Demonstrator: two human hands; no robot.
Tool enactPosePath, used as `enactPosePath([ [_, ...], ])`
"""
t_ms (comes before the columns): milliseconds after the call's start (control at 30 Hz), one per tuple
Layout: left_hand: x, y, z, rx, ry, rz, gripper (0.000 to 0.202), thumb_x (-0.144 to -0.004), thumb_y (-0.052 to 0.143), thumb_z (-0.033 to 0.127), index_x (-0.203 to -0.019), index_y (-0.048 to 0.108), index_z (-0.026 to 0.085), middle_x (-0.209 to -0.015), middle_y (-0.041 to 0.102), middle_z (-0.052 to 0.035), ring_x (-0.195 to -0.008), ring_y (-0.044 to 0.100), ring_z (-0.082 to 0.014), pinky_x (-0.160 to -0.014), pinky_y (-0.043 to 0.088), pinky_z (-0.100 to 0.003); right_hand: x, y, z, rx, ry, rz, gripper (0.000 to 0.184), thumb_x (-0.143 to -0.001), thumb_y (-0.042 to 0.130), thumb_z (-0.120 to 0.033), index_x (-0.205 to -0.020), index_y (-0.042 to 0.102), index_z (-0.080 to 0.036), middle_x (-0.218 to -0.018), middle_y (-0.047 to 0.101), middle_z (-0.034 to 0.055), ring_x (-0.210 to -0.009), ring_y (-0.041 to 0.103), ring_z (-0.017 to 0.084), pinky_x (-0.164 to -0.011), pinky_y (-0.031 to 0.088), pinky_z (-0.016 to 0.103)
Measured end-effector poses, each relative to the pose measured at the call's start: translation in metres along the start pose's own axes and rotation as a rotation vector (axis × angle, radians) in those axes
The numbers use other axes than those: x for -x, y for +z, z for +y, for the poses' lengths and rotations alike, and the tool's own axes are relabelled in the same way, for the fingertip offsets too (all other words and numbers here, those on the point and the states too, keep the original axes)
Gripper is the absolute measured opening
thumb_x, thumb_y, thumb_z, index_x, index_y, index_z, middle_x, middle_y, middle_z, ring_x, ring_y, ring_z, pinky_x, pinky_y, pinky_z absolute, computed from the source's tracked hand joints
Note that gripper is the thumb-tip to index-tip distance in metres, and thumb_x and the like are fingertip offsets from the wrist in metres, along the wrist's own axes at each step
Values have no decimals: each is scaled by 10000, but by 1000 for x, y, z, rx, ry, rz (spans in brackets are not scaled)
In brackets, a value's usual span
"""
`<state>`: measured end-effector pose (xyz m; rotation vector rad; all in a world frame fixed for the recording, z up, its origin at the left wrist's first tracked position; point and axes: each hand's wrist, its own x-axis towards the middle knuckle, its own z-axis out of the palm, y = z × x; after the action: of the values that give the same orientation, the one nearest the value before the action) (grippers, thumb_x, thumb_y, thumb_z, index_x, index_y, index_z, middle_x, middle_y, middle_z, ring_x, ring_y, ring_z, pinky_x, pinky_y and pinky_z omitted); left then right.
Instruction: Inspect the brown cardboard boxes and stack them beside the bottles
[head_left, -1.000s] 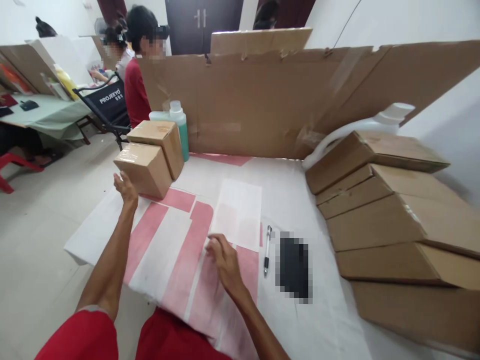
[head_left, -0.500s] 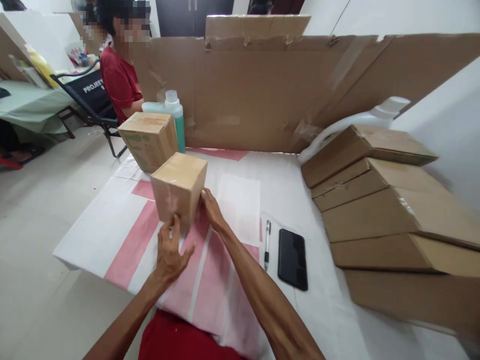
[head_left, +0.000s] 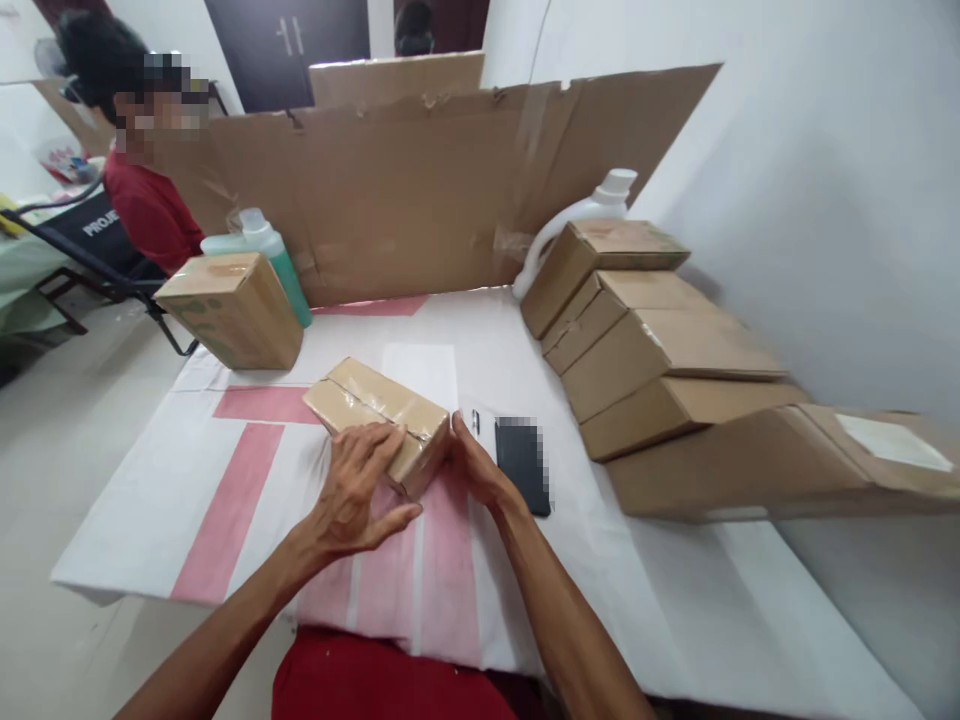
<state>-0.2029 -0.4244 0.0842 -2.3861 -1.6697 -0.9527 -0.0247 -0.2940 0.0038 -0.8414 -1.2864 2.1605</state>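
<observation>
Small taped box held tilted between both hands near front-middle of table.

Left hand laid over near face of box, fingers spread and curled onto top edge; right hand pressed against right end, fingers narrow, partly hidden behind box. Lower corner apparently touching cloth, far end raised. Best handled by keeping palms opposed on two faces, lowering flat before releasing, avoiding taped seam. Just right of box: pen, mostly hidden, then phone. Second box well apart toward back-left corner, green bottle beside it. Stack of flat cartons along right edge. Cardboard screen along back edge.
</observation>
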Motion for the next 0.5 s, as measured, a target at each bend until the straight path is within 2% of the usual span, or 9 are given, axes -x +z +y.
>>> enactPosePath([
  [67,-5,2,-8,28,0,-39,864,-930,618,574,-1614,303,150,-1416,589,-211,-1360,532,-367,-1163,341,-516,10,-6,0,-70,7,-14,825,-859,437,-899,-1110,749,-177,-992,777,115,-958,704,262,-817,553,368],
  [167,-11,2,-22,-1,24,-102,997,-871,697,600,-1643,244,161,-1536,503,-230,-1463,444,-394,-1217,289,-536,23,-10,0,-118,-56,72,728,-873,514,-833,-1128,752,-194,-1103,761,116,-950,689,246,-799,550,331],
  [233,-15,0,-36,-47,10,-117,1000,-844,723,637,-1629,303,183,-1570,478,-225,-1497,403,-408,-1232,268,-549,28,-10,2,-157,-93,98,653,-919,509,-771,-1167,750,-218,-1193,739,110,-955,681,232,-816,547,323],
  [367,-27,-7,-67,-97,-90,-127,868,-870,692,663,-1563,445,202,-1555,513,-197,-1455,465,-378,-1192,341,-503,30,-5,1,-181,-165,128,588,-917,583,-693,-1296,694,-257,-1263,706,95,-1019,673,232,-857,549,327],
  [433,-37,-11,-75,-112,-153,-130,809,-892,660,667,-1535,487,206,-1529,542,-182,-1412,507,-365,-1161,375,-489,29,-1,-5,-137,-222,149,686,-874,652,-675,-1431,585,-279,-1342,657,99,-1129,652,255,-891,553,340],
  [500,-49,-15,-75,-137,-218,-116,750,-916,614,679,-1492,540,204,-1434,612,-169,-1324,571,-358,-1107,419,-474,29,2,-16,-55,-263,149,897,-802,740,-656,-1556,423,-288,-1422,592,119,-1229,613,291,-930,554,378],
])
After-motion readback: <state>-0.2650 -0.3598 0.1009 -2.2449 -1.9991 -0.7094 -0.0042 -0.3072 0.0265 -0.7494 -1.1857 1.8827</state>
